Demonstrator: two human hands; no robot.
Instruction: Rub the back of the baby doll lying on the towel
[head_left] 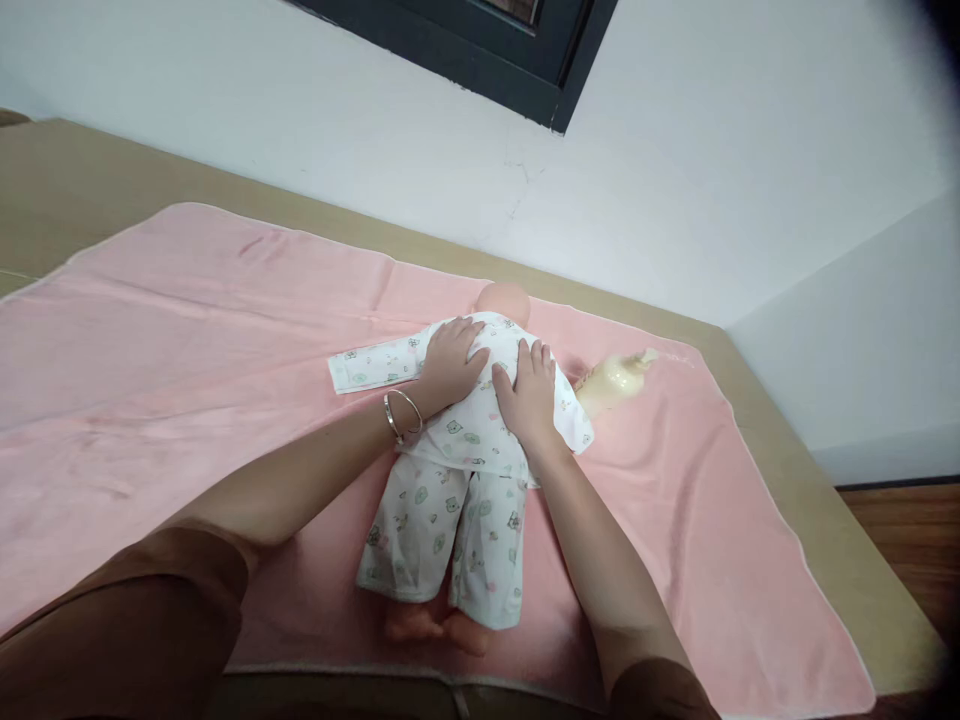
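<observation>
1. Doll [469,440] lies stretched out beneath both hands, its round head [504,300] just beyond the fingertips; whether its front or back is uppermost, I cannot tell.
2. The left hand [454,362] is unclenched, palm down on the upper part of the patterned shirt [487,452], fingers extended together and thumb angled toward the other hand.
3. The right hand [529,395] lies likewise open on the shirt's other side, fingers pointing away, thumb inward; a strip of cloth shows between the hands. Neither is closed around anything.
4. One sleeve [375,366] reaches out left of the left hand; matching trousers [420,520] and bare feet [420,622] lie nearer than both hands, between the forearms.
5. Bracelets [388,408] circle the left wrist.
6. To the right of the right hand rests a pale yellow bottle-like object [616,380].
7. Under everything spreads a pink blanket [187,330] on a table [754,400], with a white wall [675,160] beyond the hands.
</observation>
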